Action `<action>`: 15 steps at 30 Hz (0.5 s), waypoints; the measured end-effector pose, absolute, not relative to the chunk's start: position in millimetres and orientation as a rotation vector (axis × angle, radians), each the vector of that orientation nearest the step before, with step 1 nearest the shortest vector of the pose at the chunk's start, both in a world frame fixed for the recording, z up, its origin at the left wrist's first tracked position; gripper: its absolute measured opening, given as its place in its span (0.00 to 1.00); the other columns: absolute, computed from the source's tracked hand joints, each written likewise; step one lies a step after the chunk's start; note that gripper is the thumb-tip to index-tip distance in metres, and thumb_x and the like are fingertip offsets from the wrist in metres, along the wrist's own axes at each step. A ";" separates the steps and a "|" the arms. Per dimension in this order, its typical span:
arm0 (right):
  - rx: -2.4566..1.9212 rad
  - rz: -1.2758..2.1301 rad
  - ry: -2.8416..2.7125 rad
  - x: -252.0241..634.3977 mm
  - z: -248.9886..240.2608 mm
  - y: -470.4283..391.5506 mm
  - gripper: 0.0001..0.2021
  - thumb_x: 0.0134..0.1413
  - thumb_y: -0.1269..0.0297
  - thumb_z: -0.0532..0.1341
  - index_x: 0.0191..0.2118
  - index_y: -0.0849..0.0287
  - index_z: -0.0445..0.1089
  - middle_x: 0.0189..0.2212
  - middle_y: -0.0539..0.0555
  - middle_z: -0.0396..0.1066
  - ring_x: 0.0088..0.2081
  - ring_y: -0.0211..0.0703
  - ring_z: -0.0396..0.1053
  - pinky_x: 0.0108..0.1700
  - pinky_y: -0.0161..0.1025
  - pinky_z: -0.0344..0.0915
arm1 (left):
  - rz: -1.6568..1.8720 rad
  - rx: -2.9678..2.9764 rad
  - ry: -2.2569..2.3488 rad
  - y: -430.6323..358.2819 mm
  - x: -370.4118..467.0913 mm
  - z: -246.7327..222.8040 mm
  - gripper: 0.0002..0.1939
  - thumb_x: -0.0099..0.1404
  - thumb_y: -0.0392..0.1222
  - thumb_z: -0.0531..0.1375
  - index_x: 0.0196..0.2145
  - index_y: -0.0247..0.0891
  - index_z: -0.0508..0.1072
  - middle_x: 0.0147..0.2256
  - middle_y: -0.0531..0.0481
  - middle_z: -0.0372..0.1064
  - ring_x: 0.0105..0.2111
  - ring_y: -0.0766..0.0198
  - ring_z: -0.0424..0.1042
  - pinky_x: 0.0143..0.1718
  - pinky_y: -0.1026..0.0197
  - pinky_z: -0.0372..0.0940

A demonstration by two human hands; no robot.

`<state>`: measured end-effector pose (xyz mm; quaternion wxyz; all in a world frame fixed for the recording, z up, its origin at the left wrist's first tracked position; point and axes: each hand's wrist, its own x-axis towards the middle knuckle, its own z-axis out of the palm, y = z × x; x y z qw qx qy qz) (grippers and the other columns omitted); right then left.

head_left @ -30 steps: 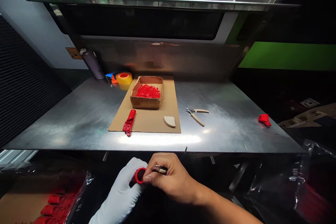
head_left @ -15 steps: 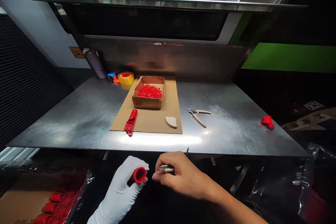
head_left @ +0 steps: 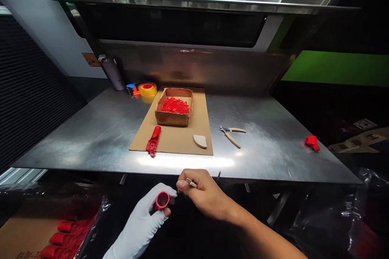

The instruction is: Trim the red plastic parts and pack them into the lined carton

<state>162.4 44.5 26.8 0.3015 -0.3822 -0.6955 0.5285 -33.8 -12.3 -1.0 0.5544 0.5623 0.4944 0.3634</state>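
My left hand (head_left: 142, 220), in a white glove with bare fingertips showing, is closed around a red plastic tube-shaped part (head_left: 162, 200). The part's round open end faces up toward me. To the right, my bare right hand (head_left: 202, 194) grips a slim, pen-like tool (head_left: 191, 182) with a pale, metallic-looking body; its working tip is hard to make out. A small gap separates the two hands, and both are in front of the table's near edge. On the cardboard sheet lies another red plastic part (head_left: 153, 141), tube end pointing away.
The metal table (head_left: 261, 149) bears a cardboard sheet (head_left: 173, 143), a box (head_left: 173, 119) of red scraps, a pale wedge-shaped piece (head_left: 200, 141), side cutters (head_left: 231, 135), tape (head_left: 148, 89), a bottle (head_left: 112, 73) and a red piece (head_left: 312, 143). Lower left, several red parts (head_left: 63, 238) fill a lined carton.
My right hand has moved slightly up and turned, tilting the slim tool. The red part in my left hand has tipped a little. The view has shifted slightly.
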 end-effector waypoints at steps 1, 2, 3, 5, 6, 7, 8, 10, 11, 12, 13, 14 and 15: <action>-1.014 1.411 -1.876 161.0 28.0 43.5 0.09 0.60 0.64 0.58 0.28 0.59 0.66 0.24 0.46 0.64 0.28 0.35 0.60 0.30 0.32 0.54 | 0.845 1.305 1.155 -12.0 -34.3 -1.4 0.15 0.63 0.55 0.62 0.37 0.40 0.72 0.35 0.50 0.64 0.36 0.60 0.62 0.37 0.64 0.59; -1.013 1.409 -1.911 159.9 29.4 42.7 0.08 0.60 0.65 0.58 0.29 0.58 0.66 0.25 0.45 0.65 0.28 0.35 0.60 0.30 0.32 0.54 | 0.842 1.267 1.152 -12.0 -34.8 -2.2 0.16 0.63 0.55 0.63 0.36 0.39 0.72 0.35 0.50 0.64 0.37 0.59 0.62 0.37 0.63 0.60; -1.014 1.386 -1.947 159.5 30.8 42.4 0.06 0.59 0.67 0.58 0.30 0.58 0.67 0.25 0.45 0.66 0.28 0.35 0.61 0.30 0.32 0.55 | 0.854 1.209 1.145 -12.2 -35.5 -3.1 0.16 0.62 0.55 0.64 0.37 0.39 0.72 0.36 0.49 0.65 0.37 0.59 0.63 0.38 0.63 0.60; -1.063 1.233 -2.021 162.3 33.7 44.6 0.05 0.57 0.73 0.57 0.34 0.57 0.68 0.28 0.45 0.68 0.30 0.36 0.63 0.32 0.32 0.56 | 0.941 1.011 1.087 -13.4 -37.7 -5.1 0.18 0.64 0.56 0.62 0.44 0.40 0.74 0.37 0.48 0.66 0.37 0.60 0.64 0.39 0.62 0.62; -1.120 1.117 -2.058 165.8 35.2 47.1 0.07 0.54 0.76 0.57 0.35 0.56 0.68 0.30 0.46 0.70 0.32 0.36 0.65 0.34 0.33 0.57 | 1.007 0.887 1.040 -14.1 -39.2 -5.8 0.20 0.66 0.56 0.60 0.49 0.42 0.73 0.36 0.49 0.66 0.35 0.61 0.64 0.37 0.62 0.63; -1.197 0.997 -2.095 170.6 36.6 50.8 0.10 0.52 0.78 0.57 0.37 0.56 0.68 0.31 0.46 0.71 0.33 0.37 0.66 0.35 0.33 0.57 | 1.075 0.767 0.985 -14.8 -41.0 -6.1 0.21 0.68 0.55 0.57 0.54 0.43 0.71 0.35 0.49 0.64 0.31 0.64 0.62 0.35 0.63 0.63; -1.296 0.875 -2.136 176.3 37.8 55.5 0.12 0.51 0.79 0.57 0.38 0.56 0.68 0.33 0.47 0.72 0.34 0.38 0.67 0.36 0.34 0.57 | 1.128 0.665 0.930 -15.3 -42.9 -6.3 0.21 0.69 0.55 0.55 0.56 0.45 0.70 0.34 0.50 0.63 0.28 0.66 0.59 0.31 0.64 0.62; -1.506 0.672 -2.196 188.3 39.4 68.6 0.13 0.51 0.79 0.57 0.39 0.56 0.69 0.36 0.48 0.73 0.36 0.40 0.68 0.37 0.34 0.58 | 1.187 0.520 0.881 -15.6 -46.5 -6.2 0.20 0.70 0.51 0.57 0.56 0.46 0.70 0.32 0.52 0.60 0.24 0.70 0.53 0.24 0.67 0.57; -1.598 0.597 -2.206 193.6 39.4 76.9 0.12 0.52 0.79 0.57 0.40 0.56 0.69 0.37 0.49 0.73 0.38 0.40 0.69 0.38 0.34 0.58 | 1.201 0.466 0.884 -15.3 -48.1 -6.2 0.19 0.68 0.48 0.59 0.56 0.46 0.71 0.32 0.52 0.59 0.24 0.71 0.52 0.22 0.68 0.55; -1.679 0.533 -2.201 197.9 38.5 86.2 0.12 0.54 0.78 0.57 0.41 0.56 0.69 0.39 0.50 0.72 0.39 0.42 0.69 0.38 0.35 0.58 | 1.211 0.413 0.890 -14.7 -49.5 -6.5 0.19 0.67 0.45 0.62 0.55 0.45 0.72 0.33 0.52 0.59 0.23 0.72 0.51 0.20 0.70 0.54; -1.747 0.477 -2.184 200.9 36.8 96.2 0.11 0.55 0.77 0.58 0.43 0.57 0.69 0.40 0.53 0.72 0.40 0.44 0.69 0.38 0.36 0.57 | 1.218 0.359 0.892 -13.9 -50.5 -7.0 0.19 0.65 0.43 0.64 0.54 0.44 0.73 0.33 0.52 0.59 0.23 0.73 0.51 0.19 0.71 0.53; -1.801 0.436 -2.161 202.7 34.3 106.5 0.09 0.58 0.74 0.58 0.44 0.58 0.69 0.41 0.55 0.71 0.41 0.46 0.69 0.38 0.37 0.57 | 1.223 0.305 0.894 -12.8 -51.3 -7.5 0.19 0.63 0.41 0.65 0.53 0.42 0.74 0.33 0.51 0.60 0.24 0.73 0.53 0.19 0.71 0.54; -1.842 0.411 -2.143 203.3 31.1 116.5 0.08 0.60 0.71 0.59 0.45 0.60 0.69 0.42 0.58 0.70 0.41 0.48 0.69 0.38 0.38 0.57 | 1.231 0.254 0.892 -11.7 -51.9 -8.0 0.20 0.62 0.39 0.67 0.52 0.41 0.75 0.35 0.50 0.62 0.25 0.72 0.56 0.20 0.70 0.58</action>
